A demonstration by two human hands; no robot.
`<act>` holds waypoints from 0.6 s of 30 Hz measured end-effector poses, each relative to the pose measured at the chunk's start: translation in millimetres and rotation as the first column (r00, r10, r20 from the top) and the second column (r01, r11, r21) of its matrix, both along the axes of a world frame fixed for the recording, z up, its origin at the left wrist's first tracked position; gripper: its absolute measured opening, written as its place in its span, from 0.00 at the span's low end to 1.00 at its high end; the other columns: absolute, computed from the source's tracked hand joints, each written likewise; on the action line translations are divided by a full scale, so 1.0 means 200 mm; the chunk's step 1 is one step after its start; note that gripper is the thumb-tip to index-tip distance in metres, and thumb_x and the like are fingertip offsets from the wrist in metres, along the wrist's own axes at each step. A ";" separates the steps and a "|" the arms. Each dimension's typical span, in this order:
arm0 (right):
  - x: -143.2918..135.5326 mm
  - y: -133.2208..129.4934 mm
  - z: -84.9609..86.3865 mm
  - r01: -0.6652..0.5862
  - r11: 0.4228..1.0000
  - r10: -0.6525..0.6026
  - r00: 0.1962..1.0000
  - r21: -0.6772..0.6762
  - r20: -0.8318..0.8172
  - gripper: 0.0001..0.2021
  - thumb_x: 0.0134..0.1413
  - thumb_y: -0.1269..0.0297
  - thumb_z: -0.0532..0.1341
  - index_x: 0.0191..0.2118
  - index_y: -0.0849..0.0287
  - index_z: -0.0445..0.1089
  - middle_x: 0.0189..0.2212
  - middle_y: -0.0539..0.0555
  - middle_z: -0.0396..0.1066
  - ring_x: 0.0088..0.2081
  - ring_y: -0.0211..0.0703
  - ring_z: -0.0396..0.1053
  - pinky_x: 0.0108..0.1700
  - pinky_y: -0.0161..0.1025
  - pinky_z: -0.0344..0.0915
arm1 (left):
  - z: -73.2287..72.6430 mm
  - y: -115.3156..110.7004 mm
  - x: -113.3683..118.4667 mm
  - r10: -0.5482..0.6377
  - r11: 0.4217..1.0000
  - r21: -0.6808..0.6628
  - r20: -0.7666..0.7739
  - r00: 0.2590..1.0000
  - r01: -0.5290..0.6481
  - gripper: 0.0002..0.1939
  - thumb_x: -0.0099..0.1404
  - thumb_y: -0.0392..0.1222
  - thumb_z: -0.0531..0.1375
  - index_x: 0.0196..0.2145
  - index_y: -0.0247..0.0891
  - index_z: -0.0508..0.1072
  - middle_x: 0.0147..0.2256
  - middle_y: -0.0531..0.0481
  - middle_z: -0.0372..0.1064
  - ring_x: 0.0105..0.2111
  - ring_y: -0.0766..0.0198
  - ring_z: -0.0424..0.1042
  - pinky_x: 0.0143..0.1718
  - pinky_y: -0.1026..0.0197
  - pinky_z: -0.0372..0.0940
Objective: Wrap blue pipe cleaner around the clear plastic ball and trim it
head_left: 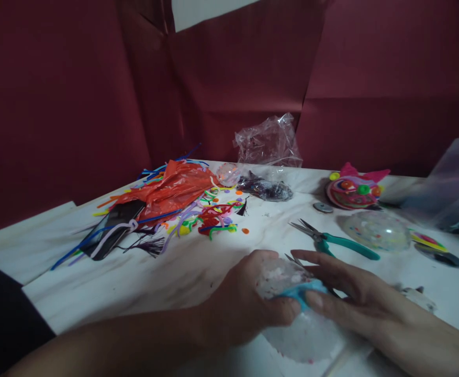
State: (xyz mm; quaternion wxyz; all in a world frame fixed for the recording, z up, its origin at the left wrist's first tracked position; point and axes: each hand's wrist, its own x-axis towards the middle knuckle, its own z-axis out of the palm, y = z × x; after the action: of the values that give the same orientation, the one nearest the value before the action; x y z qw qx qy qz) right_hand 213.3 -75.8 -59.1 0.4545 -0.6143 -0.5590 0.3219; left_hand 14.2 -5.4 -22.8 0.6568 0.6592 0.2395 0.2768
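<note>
My left hand point(248, 298) is wrapped round the left side of a translucent, whitish rounded object point(303, 335) with small coloured specks. A light blue strip point(302, 292) lies across its upper part, and my left thumb presses on the strip's lower edge. From the right, my right hand point(355, 298) touches the blue strip with its thumb, its fingers spread over the far side. Dark pointed blades point(294, 260) show just beyond the object, partly hidden by my right fingers.
Green-handled pliers point(335, 241) lie beyond my hands. Further right are a clear speckled dome point(378, 230) and a pink decorated figure point(355, 188). Pipe cleaners point(180, 222), a red plastic bag point(170, 188) and a dark phone-like slab point(113, 230) lie left. A clear bag point(268, 144) stands behind.
</note>
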 end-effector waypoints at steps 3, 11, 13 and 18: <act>-0.01 0.00 0.02 -0.002 1.000 0.002 1.000 0.002 0.004 0.34 0.48 0.46 0.69 0.51 0.69 0.62 0.35 0.59 0.58 0.38 0.61 0.55 0.39 0.41 0.64 | 0.01 0.00 0.00 0.011 1.000 -0.012 0.007 1.000 -0.011 0.24 0.47 0.35 0.59 0.44 0.36 0.60 0.30 0.53 0.60 0.26 0.72 0.57 0.26 0.69 0.53; -0.06 0.06 0.15 -0.292 0.955 0.295 0.954 0.053 -0.051 0.33 0.54 0.50 0.65 0.54 0.70 0.55 0.43 0.58 0.51 0.44 0.54 0.50 0.43 0.31 0.61 | 0.00 -0.01 0.02 0.018 0.999 -0.029 0.034 0.999 -0.017 0.20 0.48 0.32 0.58 0.41 0.36 0.62 0.28 0.54 0.60 0.26 0.73 0.57 0.25 0.70 0.53; -0.07 0.07 0.17 -0.383 0.921 0.388 0.918 0.071 -0.080 0.31 0.56 0.53 0.63 0.55 0.70 0.52 0.45 0.56 0.49 0.45 0.50 0.50 0.43 0.27 0.60 | 0.00 -0.01 0.02 0.010 0.999 -0.033 0.047 0.999 -0.008 0.19 0.48 0.32 0.58 0.41 0.37 0.62 0.28 0.54 0.59 0.26 0.73 0.57 0.25 0.70 0.53; -0.05 0.07 0.17 -0.422 0.904 0.427 0.895 0.064 -0.129 0.27 0.60 0.53 0.63 0.56 0.60 0.51 0.46 0.52 0.48 0.44 0.52 0.49 0.43 0.32 0.61 | 0.01 0.00 -0.01 -0.061 0.996 -0.067 0.031 0.998 0.063 0.23 0.51 0.41 0.59 0.45 0.38 0.60 0.35 0.51 0.62 0.33 0.68 0.61 0.32 0.65 0.56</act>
State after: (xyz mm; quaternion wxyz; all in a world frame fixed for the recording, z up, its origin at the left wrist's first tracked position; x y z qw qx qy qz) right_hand 202.7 -62.7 -25.4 0.4218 -0.4456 -0.6517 0.4458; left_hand 12.7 -5.9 -20.4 0.6905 0.6395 0.2189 0.2574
